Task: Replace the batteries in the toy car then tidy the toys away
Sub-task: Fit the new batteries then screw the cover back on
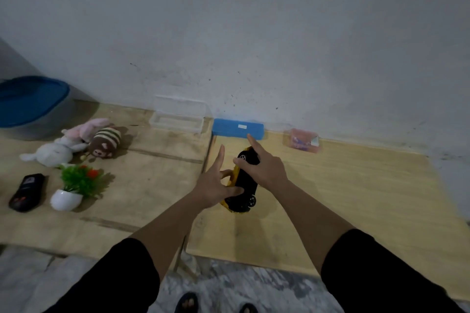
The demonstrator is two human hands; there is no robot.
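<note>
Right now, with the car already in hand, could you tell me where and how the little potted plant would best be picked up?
Grip the round white pot, not the plant's green leaves. The potted plant leans, its foliage tipping up and to the right, so come from the near left side, where the pot wall is bare, and close the fingers across its widest part. The black remote lies close on the left, so reach in from above it.

I see both my arms reaching forward, bare from the elbows down, black sleeves at the upper arms. My left hand (215,185) sits on the left side of the toy car (243,183), thumb pressed across its black underside, index finger pointing straight up and away. My right hand (263,166) covers the car's far end from the right, fingers curled over it, index finger lifted and extended past the car.
</note>
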